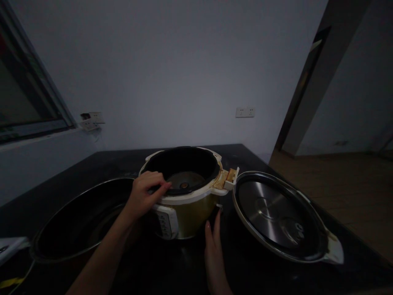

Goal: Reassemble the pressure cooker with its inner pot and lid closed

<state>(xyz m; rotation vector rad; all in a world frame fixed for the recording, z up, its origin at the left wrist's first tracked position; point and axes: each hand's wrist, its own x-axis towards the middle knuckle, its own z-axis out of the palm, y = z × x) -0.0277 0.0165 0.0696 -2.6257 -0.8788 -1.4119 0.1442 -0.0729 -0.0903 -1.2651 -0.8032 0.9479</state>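
An electric pressure cooker [196, 213] with a gold body, white rim and button panel stands on the dark table, its top uncovered. A heating plate with a round centre shows inside its dark cavity. My left hand [147, 187] is closed over the near left rim, thumb on the edge and fingers partly hidden. Low on the right side of the body, my right hand [213, 250] has its fingers stretched out. Its fingertips are by a small pale part [219, 206] of the cooker's side; whether they touch it I cannot tell.
To the right, the cooker's round lid [267, 209] lies with its metal inner face up. A wide dark pan [89, 217] sits on the left, beside a white object [12, 248] with a cord. Wall sockets [245, 112] are behind the table [236, 153].
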